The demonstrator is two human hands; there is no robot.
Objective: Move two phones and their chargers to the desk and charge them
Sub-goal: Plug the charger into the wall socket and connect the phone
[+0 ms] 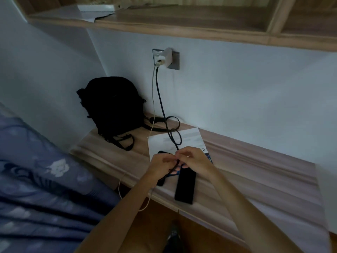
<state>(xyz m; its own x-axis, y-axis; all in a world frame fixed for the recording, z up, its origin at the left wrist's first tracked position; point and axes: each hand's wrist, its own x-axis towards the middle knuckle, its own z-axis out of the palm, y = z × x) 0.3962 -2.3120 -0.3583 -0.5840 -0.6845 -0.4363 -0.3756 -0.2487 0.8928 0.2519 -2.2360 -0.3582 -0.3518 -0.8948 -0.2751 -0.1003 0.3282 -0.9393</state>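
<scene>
A white charger (166,57) sits in the wall socket above the wooden desk (246,170). From it hang a dark cable (160,99) and a thin white cable (152,106). The dark cable loops over a sheet of paper and ends between my two hands. My left hand (161,163) and my right hand (193,158) meet over the desk, both pinching the dark cable's end. One black phone (185,187) lies flat below my right hand. A second dark phone (161,181) lies mostly hidden under my left hand. The white cable droops off the desk's front edge.
A black backpack (113,105) stands at the desk's left end against the wall. White paper (167,141) lies under the cables. A wooden shelf (182,24) runs overhead. A blue patterned bed cover (40,179) fills the left. My shoe (173,234) shows on the wooden floor.
</scene>
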